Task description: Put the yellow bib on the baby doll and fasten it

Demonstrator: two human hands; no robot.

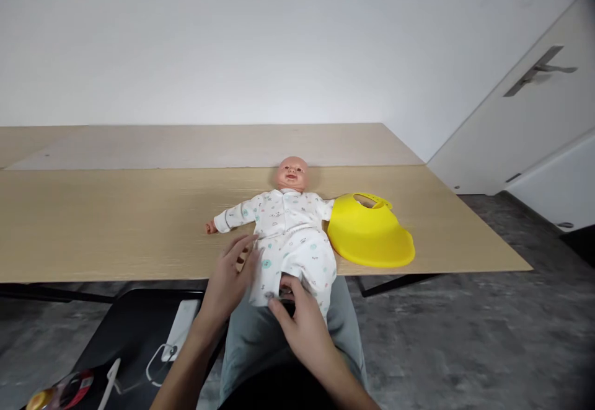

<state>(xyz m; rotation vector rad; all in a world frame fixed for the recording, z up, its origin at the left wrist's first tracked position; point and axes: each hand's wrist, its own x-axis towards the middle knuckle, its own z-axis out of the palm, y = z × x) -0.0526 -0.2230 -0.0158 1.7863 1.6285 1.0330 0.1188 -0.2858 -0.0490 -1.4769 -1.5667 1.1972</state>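
Observation:
A baby doll [292, 175] lies on its back on the table, its legs hanging over the front edge towards my lap. It wears a white printed top [290, 211] and matching trousers [307, 255]. My left hand [235, 280] is beside the doll's hip, fingers curved and apart, touching the trousers' side. At the lower end of a trouser leg, my right hand [304, 326] has its thumb and fingers closed around the hem; the fingertips are partly hidden by cloth. A yellow bib [372, 236] lies flat over the doll's other arm and covers that hand.
The wooden table [116, 224] stands against a white wall [209, 56]. A black chair [134, 311] at lower left holds a white power strip [180, 329] with a cable, and a bottle with a yellow cap [41, 399]. A door [534, 118] is at right.

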